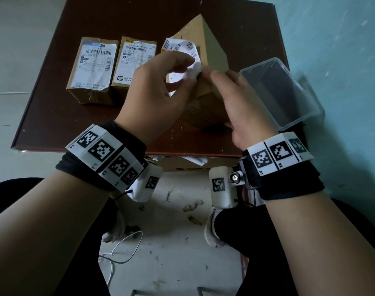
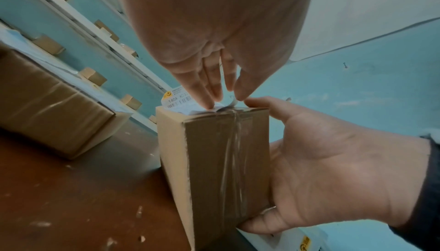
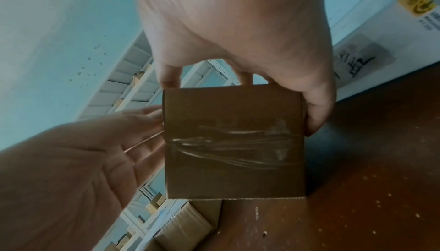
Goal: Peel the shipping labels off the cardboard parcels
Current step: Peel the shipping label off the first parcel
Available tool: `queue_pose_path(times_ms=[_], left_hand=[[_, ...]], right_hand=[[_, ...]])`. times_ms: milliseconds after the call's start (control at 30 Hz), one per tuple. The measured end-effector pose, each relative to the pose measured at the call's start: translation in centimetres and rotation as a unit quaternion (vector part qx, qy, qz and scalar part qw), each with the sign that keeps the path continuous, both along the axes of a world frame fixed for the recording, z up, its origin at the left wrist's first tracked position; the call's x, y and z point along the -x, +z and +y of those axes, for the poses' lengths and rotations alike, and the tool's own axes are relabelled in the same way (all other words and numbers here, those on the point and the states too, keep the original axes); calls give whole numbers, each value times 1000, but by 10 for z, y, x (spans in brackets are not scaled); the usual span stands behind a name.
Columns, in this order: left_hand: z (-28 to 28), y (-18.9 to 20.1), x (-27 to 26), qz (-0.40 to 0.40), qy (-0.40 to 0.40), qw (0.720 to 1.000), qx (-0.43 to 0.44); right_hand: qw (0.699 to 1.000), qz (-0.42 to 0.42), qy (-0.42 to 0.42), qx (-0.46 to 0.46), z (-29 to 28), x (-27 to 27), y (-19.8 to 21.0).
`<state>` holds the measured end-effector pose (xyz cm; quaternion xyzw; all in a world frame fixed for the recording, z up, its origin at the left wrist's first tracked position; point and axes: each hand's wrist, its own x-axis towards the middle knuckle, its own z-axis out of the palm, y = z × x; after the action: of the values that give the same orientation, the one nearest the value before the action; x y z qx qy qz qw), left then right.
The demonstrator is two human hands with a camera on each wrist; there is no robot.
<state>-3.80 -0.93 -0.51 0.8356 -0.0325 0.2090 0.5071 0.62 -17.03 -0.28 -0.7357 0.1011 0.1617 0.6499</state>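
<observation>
The right hand [image 1: 244, 101] grips a tilted cardboard parcel [image 1: 212, 60] on the brown table [image 1: 54, 99], thumb on one side, fingers curled over the top edge; the left hand [image 1: 158, 86] pinches the crumpled, half-peeled shipping label [image 1: 182, 48] at that edge; 2 labelled parcels [image 1: 92, 69] lie to the left; a clear plastic box [image 1: 289, 90] sits at the right.
</observation>
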Motion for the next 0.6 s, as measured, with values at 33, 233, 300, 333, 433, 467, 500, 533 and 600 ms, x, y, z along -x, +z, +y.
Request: queue_pose_path(times_ms=[33, 233, 300, 333, 433, 467, 500, 533, 600], left_hand=[[0, -1, -1, -2, 5, 1000, -1], [0, -3, -1, 33, -11, 999, 8], [3, -3, 0, 64, -2, 997, -39], [5, -3, 0, 78, 13, 995, -57], [13, -5, -3, 105, 18, 993, -57], [15, -5, -4, 104, 4, 993, -47], [17, -6, -4, 100, -12, 994, -38], [19, -6, -5, 95, -25, 995, -30], [19, -8, -5, 89, -37, 995, -19]], right_hand=[[1000, 0, 2, 5, 1, 0, 0], [1000, 6, -25, 4, -1, 3, 5], [1000, 9, -29, 2, -3, 4, 7], [999, 10, -30, 1, -4, 3, 8], [999, 14, -29, -2, -6, 2, 11], [999, 13, -30, -2, -7, 1, 10], [999, 12, -30, 0, -7, 1, 10], [1000, 11, -28, 4, -7, 1, 10], [1000, 12, -23, 13, -6, 1, 11]])
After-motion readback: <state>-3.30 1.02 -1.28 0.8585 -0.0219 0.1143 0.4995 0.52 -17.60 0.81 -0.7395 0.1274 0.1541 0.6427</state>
